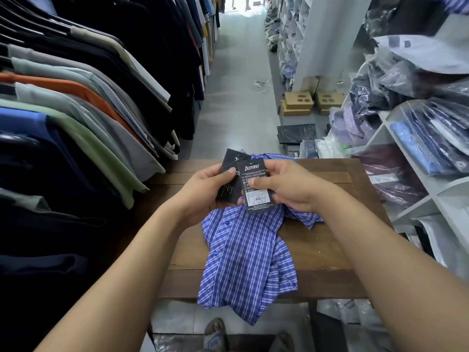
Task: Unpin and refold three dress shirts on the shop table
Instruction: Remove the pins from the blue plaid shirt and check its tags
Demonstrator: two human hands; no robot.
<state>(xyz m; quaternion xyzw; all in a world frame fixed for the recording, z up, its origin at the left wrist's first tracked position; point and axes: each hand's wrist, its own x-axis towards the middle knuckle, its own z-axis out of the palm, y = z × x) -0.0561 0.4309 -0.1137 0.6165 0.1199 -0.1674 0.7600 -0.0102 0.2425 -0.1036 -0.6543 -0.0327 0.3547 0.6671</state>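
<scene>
Hanging along the left, a rack of shirts (76, 97) bordered the wooden table (330, 250). The left hand (205, 189) pinched the rear hang tag (229, 184) under its thumb; the right hand (291, 189) pinched the front hang tag (255, 189). Beneath both lay the blue checked shirt (243, 255), loosely opened, its hem drooping over the near edge. This looked like unpinning work. Next, the tags would need laying aside so both hands could flatten the cloth. Bagged shirts (418, 138) filled the right-hand shelves.
</scene>
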